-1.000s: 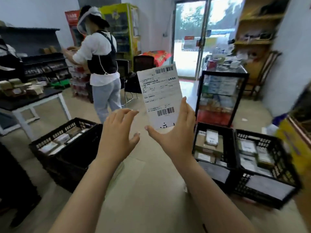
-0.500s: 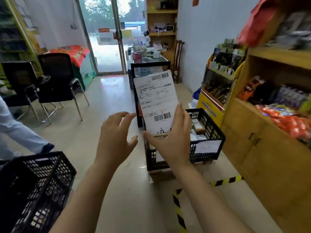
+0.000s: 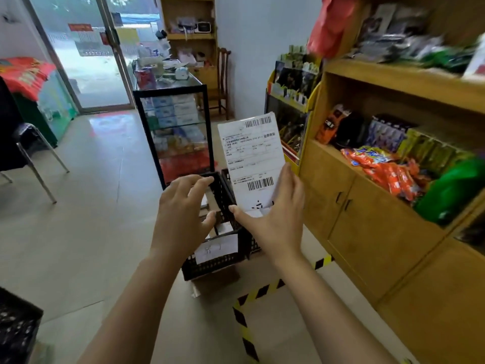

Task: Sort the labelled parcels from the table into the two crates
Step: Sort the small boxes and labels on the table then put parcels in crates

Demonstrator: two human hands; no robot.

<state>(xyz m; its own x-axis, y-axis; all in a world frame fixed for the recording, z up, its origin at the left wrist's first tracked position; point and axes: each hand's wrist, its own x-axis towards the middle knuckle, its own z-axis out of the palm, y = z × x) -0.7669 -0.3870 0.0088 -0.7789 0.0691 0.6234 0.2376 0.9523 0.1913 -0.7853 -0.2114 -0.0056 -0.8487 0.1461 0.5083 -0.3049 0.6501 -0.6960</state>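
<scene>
My right hand (image 3: 273,219) holds a flat parcel (image 3: 252,158) upright by its lower end, thumb on the left edge and fingers on the right; its white label with barcodes faces me. My left hand (image 3: 181,214) hovers beside it with loosely curled fingers and holds nothing. Below and behind both hands a black crate (image 3: 217,261) stands on the floor, a white paper sign on its front and parcels inside. A second black crate stands behind it, mostly hidden by the parcel and my right hand.
A glass display cabinet (image 3: 173,127) stands just beyond the crates. Wooden shelves (image 3: 380,206) full of snacks line the right side. Yellow-black tape (image 3: 246,332) marks the floor. Another black crate (image 3: 15,329) sits at bottom left, a chair (image 3: 29,145) at left.
My view has swung right, away from the person and the table. The two crates by the cabinet are now straight ahead and closer. My right hand still holds the parcel up.
</scene>
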